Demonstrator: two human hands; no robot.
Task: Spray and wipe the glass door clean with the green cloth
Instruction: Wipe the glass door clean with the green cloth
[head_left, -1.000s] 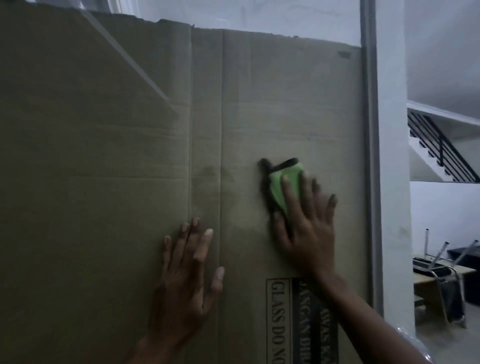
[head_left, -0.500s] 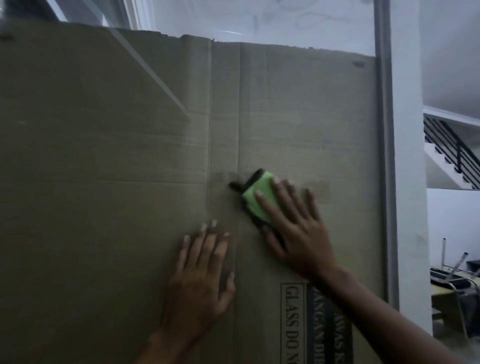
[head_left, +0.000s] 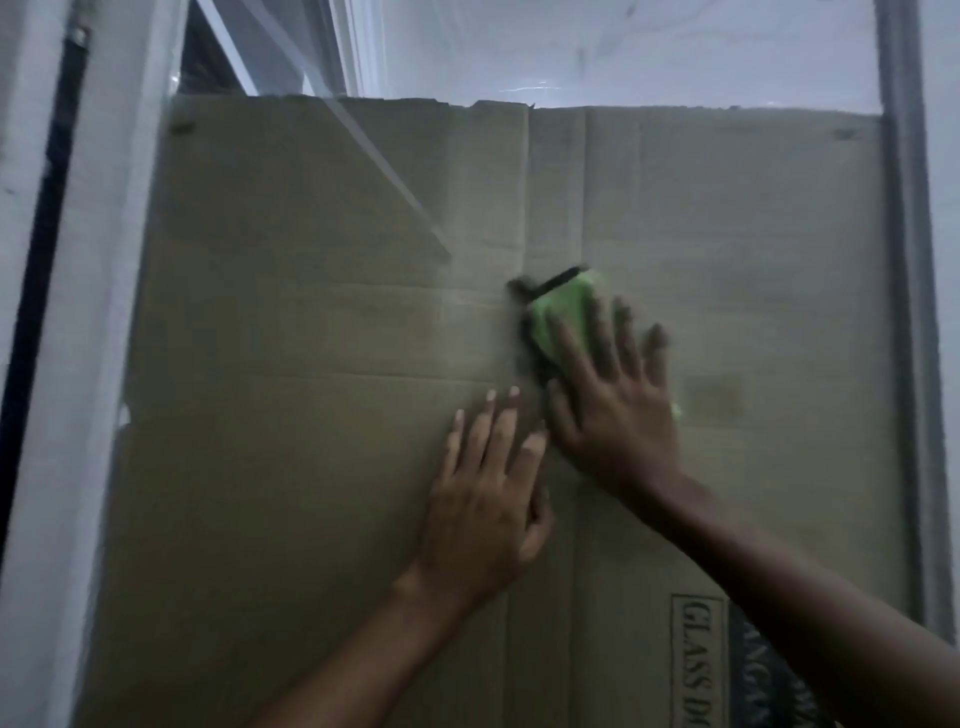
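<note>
Your right hand (head_left: 613, 400) is flat on the glass door (head_left: 675, 62), fingers spread straight, pressing the green cloth (head_left: 563, 306) against the pane. No curl round the cloth, it's pinned under the fingers, not gripped. The cloth sits at and just past the fingertips, up and slightly left of the palm. It's folded into a small pad with a dark edge along its top-left side; long axis runs roughly along your fingers, tilted up-left.

Your left hand (head_left: 488, 499) is also flat on the glass, fingers straight, holding nothing. It lies just below-left of the right hand, with its fingertips close beside the right thumb; can't tell if they touch. It looks like a brace, not a wiping hand.

The relation that matters: the cloth leads the right hand toward upper-left, so the right hand owns the next stroke. The left is nearer the unwiped left half but has no cloth.

Behind the pane there's cardboard (head_left: 311, 467) covering most of it, with printed "GLASS" text at the lower right. A bare strip of glass shows above the cardboard's top edge. Door frame (head_left: 904, 312) stands well right of the cloth.

Judgement: mid-wipe, centre of the pane. The cloth is motion-blurred, so its exact outline is uncertain. No spray bottle in view.
</note>
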